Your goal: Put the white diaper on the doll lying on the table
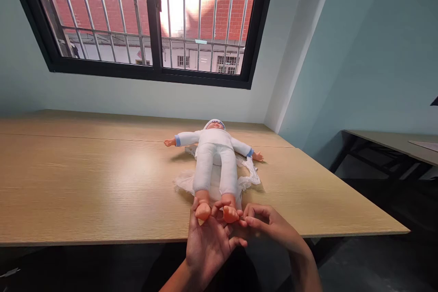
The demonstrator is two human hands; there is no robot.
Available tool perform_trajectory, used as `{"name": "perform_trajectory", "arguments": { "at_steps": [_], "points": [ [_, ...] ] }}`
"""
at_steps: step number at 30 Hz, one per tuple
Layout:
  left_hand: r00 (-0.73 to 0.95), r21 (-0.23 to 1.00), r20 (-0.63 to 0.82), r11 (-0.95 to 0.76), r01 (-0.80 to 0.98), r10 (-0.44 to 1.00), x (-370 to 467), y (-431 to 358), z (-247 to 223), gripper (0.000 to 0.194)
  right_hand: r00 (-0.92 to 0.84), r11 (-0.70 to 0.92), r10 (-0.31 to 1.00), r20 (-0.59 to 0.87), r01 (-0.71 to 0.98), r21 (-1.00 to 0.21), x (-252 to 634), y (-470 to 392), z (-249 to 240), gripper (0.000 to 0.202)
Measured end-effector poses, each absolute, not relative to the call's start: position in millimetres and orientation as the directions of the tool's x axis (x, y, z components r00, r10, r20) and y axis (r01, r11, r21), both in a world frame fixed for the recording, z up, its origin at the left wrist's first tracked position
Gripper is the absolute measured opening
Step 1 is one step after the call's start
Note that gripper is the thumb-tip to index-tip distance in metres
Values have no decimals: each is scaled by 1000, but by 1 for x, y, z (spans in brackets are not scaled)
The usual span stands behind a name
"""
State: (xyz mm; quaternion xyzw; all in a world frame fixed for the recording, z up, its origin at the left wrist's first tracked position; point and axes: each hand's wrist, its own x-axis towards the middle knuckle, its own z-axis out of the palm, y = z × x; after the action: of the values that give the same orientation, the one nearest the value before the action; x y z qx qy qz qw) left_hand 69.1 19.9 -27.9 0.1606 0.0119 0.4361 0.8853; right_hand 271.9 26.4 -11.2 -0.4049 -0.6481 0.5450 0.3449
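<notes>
White cloth (pixel 252 173) rumpled beneath doll (pixel 216 139) on table (pixel 85 182); left hand (pixel 209 239) cupping feet (pixel 203 211); right hand (pixel 268 223) curled, pinch unclear.

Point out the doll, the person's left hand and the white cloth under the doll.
Doll (pixel 215 141): head view, on its white torso.
Left hand (pixel 208 243): head view, on the palm.
White cloth (pixel 185 181): head view, on its crumpled part at picture left.

Daylight falls through the far black-framed barred window (pixel 155 18), white glare washing out part of the red brick wall (pixel 176 18) beyond, while the pale wood-grain tabletop (pixel 102 187) shows a soft sheen at left, the dark floor (pixel 376 260) near and right sinks into gloom, and wide-angle distortion stretches the edges.
</notes>
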Motion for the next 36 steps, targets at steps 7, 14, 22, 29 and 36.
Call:
{"name": "perform_trajectory", "arguments": {
  "at_steps": [7, 14, 22, 29, 36],
  "points": [
    [620, 278, 111, 575, -770, 777, 70, 20, -26, 62, -423, 84, 906, 16, 143, -986, 272, 24, -12, 41],
    [620, 262, 110, 579, -772, 777, 70, 21, -30, 60, -431, 64, 902, 7, 119, -991, 272, 24, -12, 42],
    [621, 259, 119, 579, -773, 775, 70, 21, -29, 57, -428, 73, 904, 9, 132, -989, 271, 25, -10, 42],
    [607, 282, 104, 562, -778, 788, 70, 21, -30, 51, -431, 66, 902, 10, 116, -991, 271, 25, -10, 42],
    [649, 317, 32, 608, -728, 761, 65, 18, -21, 37, -375, 40, 927, 2, 94, -995, 268, 25, -14, 47]
  ]
}}
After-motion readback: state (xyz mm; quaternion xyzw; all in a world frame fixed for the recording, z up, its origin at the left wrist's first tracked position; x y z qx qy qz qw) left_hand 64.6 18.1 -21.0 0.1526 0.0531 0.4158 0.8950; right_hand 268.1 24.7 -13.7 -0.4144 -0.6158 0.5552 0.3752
